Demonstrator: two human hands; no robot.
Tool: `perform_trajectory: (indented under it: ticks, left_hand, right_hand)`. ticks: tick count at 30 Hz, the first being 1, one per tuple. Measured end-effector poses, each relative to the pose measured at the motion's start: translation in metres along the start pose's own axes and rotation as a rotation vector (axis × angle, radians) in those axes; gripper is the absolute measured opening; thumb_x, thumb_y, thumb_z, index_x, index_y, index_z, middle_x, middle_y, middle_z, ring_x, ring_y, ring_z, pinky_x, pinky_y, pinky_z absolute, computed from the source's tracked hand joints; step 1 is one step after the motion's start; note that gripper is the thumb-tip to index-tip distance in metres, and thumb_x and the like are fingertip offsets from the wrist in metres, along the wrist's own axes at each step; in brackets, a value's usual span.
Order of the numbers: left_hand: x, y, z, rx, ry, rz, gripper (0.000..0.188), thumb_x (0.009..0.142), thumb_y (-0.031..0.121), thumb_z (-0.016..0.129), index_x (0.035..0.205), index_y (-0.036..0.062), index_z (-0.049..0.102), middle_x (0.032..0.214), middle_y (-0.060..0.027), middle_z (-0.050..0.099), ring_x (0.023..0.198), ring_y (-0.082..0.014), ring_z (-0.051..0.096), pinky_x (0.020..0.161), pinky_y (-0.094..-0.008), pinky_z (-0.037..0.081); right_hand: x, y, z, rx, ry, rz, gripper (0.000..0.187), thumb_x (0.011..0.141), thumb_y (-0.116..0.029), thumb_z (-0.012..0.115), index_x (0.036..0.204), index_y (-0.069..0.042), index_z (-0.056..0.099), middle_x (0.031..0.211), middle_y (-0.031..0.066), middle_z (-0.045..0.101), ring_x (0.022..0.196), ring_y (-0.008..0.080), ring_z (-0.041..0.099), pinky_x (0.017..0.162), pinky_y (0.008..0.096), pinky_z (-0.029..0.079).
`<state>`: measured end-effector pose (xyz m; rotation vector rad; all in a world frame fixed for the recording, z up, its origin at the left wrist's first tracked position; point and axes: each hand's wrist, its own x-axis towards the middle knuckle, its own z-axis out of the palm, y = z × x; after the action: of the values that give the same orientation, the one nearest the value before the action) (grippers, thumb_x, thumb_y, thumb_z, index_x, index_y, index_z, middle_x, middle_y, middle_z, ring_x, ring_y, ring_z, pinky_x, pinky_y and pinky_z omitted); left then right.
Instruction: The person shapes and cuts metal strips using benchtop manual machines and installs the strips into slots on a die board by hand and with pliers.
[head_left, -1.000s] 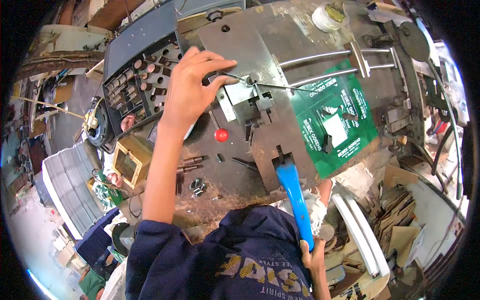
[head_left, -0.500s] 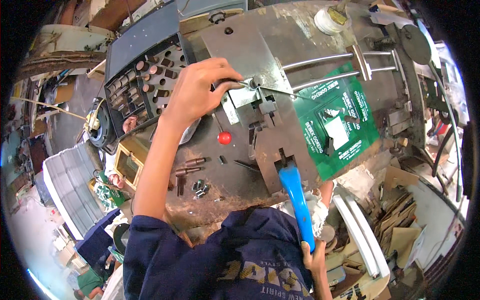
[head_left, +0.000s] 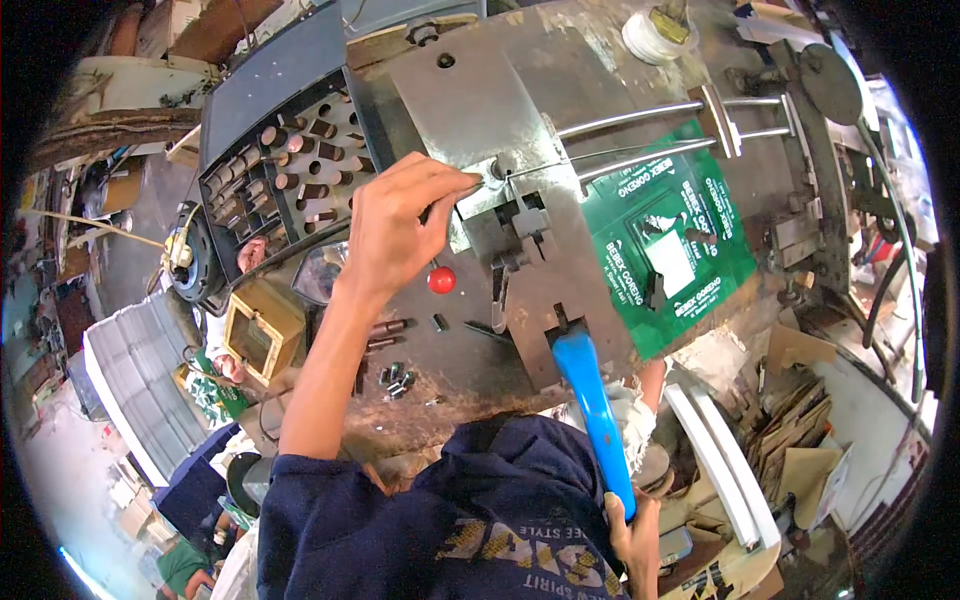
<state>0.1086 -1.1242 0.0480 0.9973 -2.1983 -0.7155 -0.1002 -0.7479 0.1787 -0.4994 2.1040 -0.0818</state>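
Note:
My left hand [head_left: 400, 225] is closed in a pinch beside the steel bending tool [head_left: 500, 205] on the bench. A thin metal rod [head_left: 610, 153] runs from the tool, near these fingertips, out to the right. Exactly where the fingers meet the rod is partly hidden. My right hand [head_left: 635, 535] wraps round the lower end of a long blue lever handle [head_left: 600, 435], which joins the tool's steel plate [head_left: 540, 350] at its front. Below my left wrist sits a red ball knob [head_left: 441, 279].
A dark case [head_left: 305, 165] of cylindrical steel pieces stands at left, near a wooden box [head_left: 262, 335]. Small metal pins [head_left: 396, 381] lie near the front edge. A green printed sheet [head_left: 630, 280] and two steel rails [head_left: 640, 118] are at right, with a white tub [head_left: 655, 42] behind.
My left hand has moved slightly down. The rod's right end has swung up, so it lies across the rails rather than over the green sheet. My right hand stays on the handle.

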Motion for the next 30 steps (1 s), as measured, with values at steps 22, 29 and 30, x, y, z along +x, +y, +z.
perform_trajectory:
  ticks: [22,29,30]
  left_hand:
    - [-0.007,0.009,0.006,-0.023,0.049,-0.056,0.017,0.081,-0.005,0.072,0.096,0.0021,0.076,0.087,-0.0108,0.072,0.078,-0.0281,0.067,0.068,-0.0365,0.053]
    - [-0.003,0.014,0.003,-0.006,0.005,-0.094,0.018,0.078,-0.008,0.075,0.095,-0.0004,0.077,0.088,-0.0134,0.074,0.081,-0.0276,0.07,0.074,-0.0335,0.054]
    - [-0.004,0.013,0.001,-0.003,0.002,-0.091,0.018,0.078,-0.008,0.075,0.095,-0.0004,0.077,0.088,-0.0134,0.074,0.081,-0.0276,0.07,0.074,-0.0335,0.054]
  right_hand:
    - [0.018,0.035,0.013,-0.034,-0.007,-0.222,0.046,0.091,-0.04,0.069,0.1,0.005,0.071,0.082,0.0267,0.066,0.079,0.0397,0.059,0.079,0.0488,0.046]
    - [0.017,0.037,0.018,-0.01,0.099,-0.217,0.05,0.09,-0.044,0.069,0.099,0.005,0.072,0.084,0.0289,0.066,0.078,0.0398,0.058,0.078,0.049,0.047]
    - [0.016,0.032,0.017,0.002,0.055,-0.18,0.05,0.09,-0.044,0.069,0.099,0.005,0.072,0.084,0.0287,0.066,0.081,0.0396,0.058,0.08,0.0486,0.046]
